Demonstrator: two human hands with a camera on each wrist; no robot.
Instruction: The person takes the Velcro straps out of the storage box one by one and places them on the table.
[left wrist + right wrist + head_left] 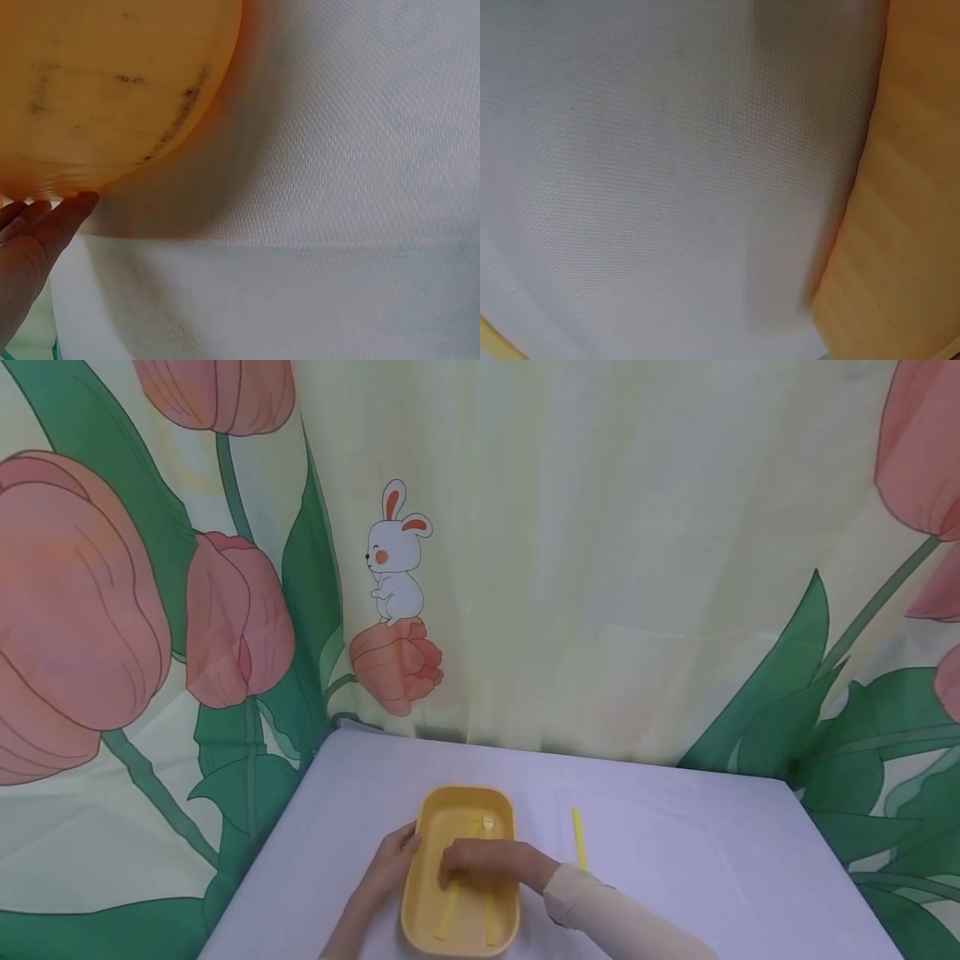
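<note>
Yellow tray point(431, 893), oblong with rounded corners, lies on the white tablecloth point(675, 877) near the near edge of the table, a bit left of centre. Inside it: a yellow fork point(488, 823) with tines toward the far end, its handle running toward the near end, and a yellow stick point(447, 912) lying lengthwise left of the fork handle.

Right hand point(487, 863) reaches in from the right and lies across the middle of the tray, over both the fork handle and the stick, fingers pointing left and lying close together. Cannot tell whether they pinch either piece or just rest on them; fingertips are hidden from the head view and the right wrist view shows only cloth and the tray's point(907, 225) outer wall.

Left hand point(390, 864) sits against the tray's left rim, outside it, fingers fairly straight along the wall. Left wrist view: fingertips point(71, 204) together, touching the underside edge of the tray point(112, 82), which has dark scuff marks.

Second yellow stick point(578, 837) lies on the cloth to the right of the tray, apart from it, just far of the cream sleeve point(607, 918).

Behind the table hangs a tulip-print curtain point(600, 568) with a cartoon rabbit point(396, 556).
</note>
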